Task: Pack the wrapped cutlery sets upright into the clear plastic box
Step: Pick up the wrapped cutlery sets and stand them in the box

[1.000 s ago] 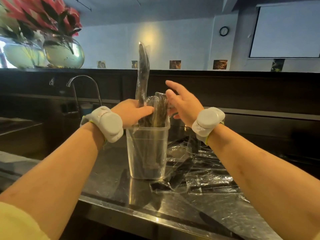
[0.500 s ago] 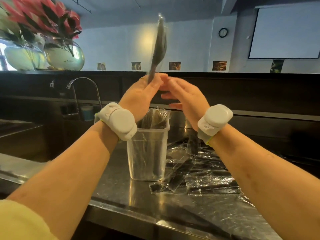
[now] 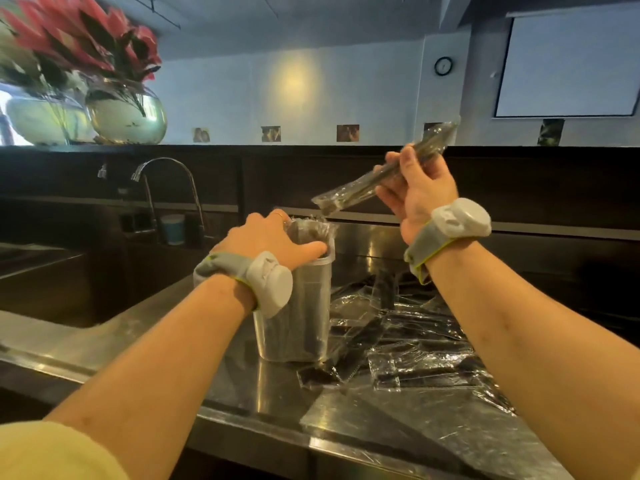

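The tall clear plastic box (image 3: pixel 294 317) stands on the steel bench (image 3: pixel 277 386). It holds several dark film-wrapped cutlery sets (image 3: pixel 310 232) upright, their tops poking above the rim. The left hand (image 3: pixel 268 242) grips the box's top, with the thumb hooked over the near rim. The right hand (image 3: pixel 417 194) pinches a single wrapped cutlery set (image 3: pixel 360 187), tilted in the air just above and right of the box. Right of the box, a loose pile of wrapped sets (image 3: pixel 415 344) lies flat on the bench.

The right hand (image 3: pixel 419 192) pinches a tilted clear-wrapped dark cutlery set (image 3: pixel 377 174), above-right of the left hand (image 3: pixel 273 242), which rests atop the clear plastic box (image 3: pixel 304 306).
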{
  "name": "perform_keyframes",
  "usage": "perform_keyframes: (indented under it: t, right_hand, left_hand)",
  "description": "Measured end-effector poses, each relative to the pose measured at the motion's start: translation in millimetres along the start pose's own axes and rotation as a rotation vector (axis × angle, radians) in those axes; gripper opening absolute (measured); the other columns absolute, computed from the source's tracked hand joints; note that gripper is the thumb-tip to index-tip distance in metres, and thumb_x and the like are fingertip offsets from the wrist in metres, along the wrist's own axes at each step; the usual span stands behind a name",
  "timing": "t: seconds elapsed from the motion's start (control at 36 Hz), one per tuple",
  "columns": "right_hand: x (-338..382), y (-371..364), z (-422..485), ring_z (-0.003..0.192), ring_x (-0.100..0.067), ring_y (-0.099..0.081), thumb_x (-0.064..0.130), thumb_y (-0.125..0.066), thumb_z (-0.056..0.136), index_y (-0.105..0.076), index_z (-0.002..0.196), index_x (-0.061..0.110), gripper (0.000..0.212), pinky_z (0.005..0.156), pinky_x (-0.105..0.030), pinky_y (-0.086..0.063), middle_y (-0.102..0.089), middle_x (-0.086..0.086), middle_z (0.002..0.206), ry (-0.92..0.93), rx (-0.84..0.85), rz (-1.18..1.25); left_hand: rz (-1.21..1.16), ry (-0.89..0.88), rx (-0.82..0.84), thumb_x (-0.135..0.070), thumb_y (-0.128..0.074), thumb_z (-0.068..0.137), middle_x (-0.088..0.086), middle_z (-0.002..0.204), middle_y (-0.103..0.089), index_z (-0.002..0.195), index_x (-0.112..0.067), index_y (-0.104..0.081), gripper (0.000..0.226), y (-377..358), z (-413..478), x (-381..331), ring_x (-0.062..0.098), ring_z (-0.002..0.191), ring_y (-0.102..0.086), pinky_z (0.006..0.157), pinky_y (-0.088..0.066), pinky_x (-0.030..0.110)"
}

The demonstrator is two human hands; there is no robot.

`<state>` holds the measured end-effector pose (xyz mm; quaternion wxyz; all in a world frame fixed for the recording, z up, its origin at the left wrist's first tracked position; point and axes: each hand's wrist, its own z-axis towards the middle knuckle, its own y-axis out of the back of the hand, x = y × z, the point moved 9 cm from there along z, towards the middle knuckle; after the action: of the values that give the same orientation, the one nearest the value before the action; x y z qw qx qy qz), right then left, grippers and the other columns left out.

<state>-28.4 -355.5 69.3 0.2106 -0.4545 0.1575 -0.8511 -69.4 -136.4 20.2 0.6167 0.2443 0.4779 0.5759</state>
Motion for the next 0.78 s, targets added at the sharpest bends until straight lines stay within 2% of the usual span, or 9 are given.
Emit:
perform_keyframes:
  t: [0.08,0.19,0.25,0.31,0.36,0.47,0.56,0.69,0.78]
  right_hand:
    - [-6,8,0,0.091,-0.021,-0.071,0.021,-0.055,0.094,-0.056,0.112,0.016,0.018,0.078,-0.038,-0.059,-0.070,-0.001,0.096,-0.003,-0.022,-0.011]
    - [-12,3,-4,0.091,-0.022,-0.071,0.020,-0.054,0.095,-0.057,0.104,0.017,0.010,0.077,-0.038,-0.059,-0.069,-0.002,0.094,-0.046,0.024,0.065]
    - [-15,-1,-4,0.089,-0.021,-0.071,0.021,-0.053,0.095,-0.058,0.101,0.018,0.008,0.076,-0.037,-0.059,-0.069,-0.001,0.092,-0.080,0.046,0.117]
    - [-17,-4,-4,0.088,-0.020,-0.071,0.021,-0.052,0.096,-0.057,0.101,0.018,0.008,0.076,-0.037,-0.059,-0.069,-0.001,0.090,-0.098,0.063,0.132]
    - [-22,-7,-5,0.089,-0.021,-0.071,0.021,-0.052,0.096,-0.057,0.103,0.017,0.010,0.079,-0.038,-0.059,-0.069,-0.001,0.091,-0.117,0.079,0.102]
    - [-39,-21,-11,0.085,-0.020,-0.071,0.020,-0.052,0.095,-0.058,0.106,0.014,0.014,0.077,-0.039,-0.058,-0.069,-0.002,0.091,-0.165,0.136,0.040]
    - [-49,-34,-15,0.083,-0.019,-0.072,0.020,-0.053,0.095,-0.058,0.104,0.015,0.011,0.077,-0.039,-0.059,-0.070,-0.001,0.090,-0.161,0.176,-0.029]
    - [-51,-58,-15,0.082,-0.015,-0.072,0.019,-0.058,0.093,-0.060,0.099,0.020,0.007,0.071,-0.031,-0.060,-0.071,0.000,0.091,-0.052,0.243,-0.261]
    - [-52,-86,-24,0.080,-0.006,-0.067,0.021,-0.065,0.088,-0.063,0.102,0.021,0.014,0.069,-0.020,-0.056,-0.069,0.005,0.091,0.101,0.418,-0.641]
  left_hand:
    - [-0.136,-0.061,0.010,-0.057,-0.061,0.078,-0.007,0.094,-0.061,0.112,-0.031,-0.051,0.044,1,4,4,0.015,0.081,-0.060,0.067,-0.045,0.029]
    - [-0.357,-0.204,0.099,-0.027,-0.069,0.081,-0.003,0.091,-0.065,0.099,-0.028,-0.060,0.021,3,10,18,0.014,0.085,-0.061,0.080,-0.048,0.030]
    - [-0.477,-0.198,0.100,-0.030,-0.071,0.076,-0.005,0.103,-0.065,0.100,-0.038,-0.059,0.029,3,13,34,0.016,0.096,-0.062,0.092,-0.049,0.034]
    - [-0.563,-0.180,0.042,-0.032,-0.071,0.078,-0.004,0.127,-0.056,0.116,-0.043,-0.051,0.044,6,14,44,0.019,0.116,-0.056,0.102,-0.045,0.042]
    - [-0.659,-0.166,-0.004,-0.041,-0.066,0.082,-0.003,0.141,-0.046,0.130,-0.042,-0.043,0.053,9,13,45,0.017,0.125,-0.048,0.105,-0.041,0.039]
    - [-0.660,-0.136,-0.053,-0.055,-0.054,0.085,-0.008,0.124,-0.053,0.132,-0.029,-0.048,0.054,12,12,31,0.009,0.108,-0.052,0.075,-0.037,0.012]
    - [-0.601,-0.090,-0.020,-0.051,-0.060,0.084,-0.008,0.110,-0.055,0.124,-0.029,-0.051,0.046,3,14,30,0.006,0.090,-0.054,0.062,-0.035,0.011]
    - [-0.603,-0.110,-0.060,-0.030,-0.055,0.093,-0.007,0.099,-0.060,0.110,-0.026,-0.059,0.018,2,19,39,0.010,0.091,-0.058,0.066,-0.042,0.015]
    - [-0.702,-0.092,-0.079,-0.025,-0.054,0.094,-0.002,0.111,-0.064,0.116,-0.027,-0.057,0.022,2,23,54,0.013,0.101,-0.060,0.086,-0.050,0.028]
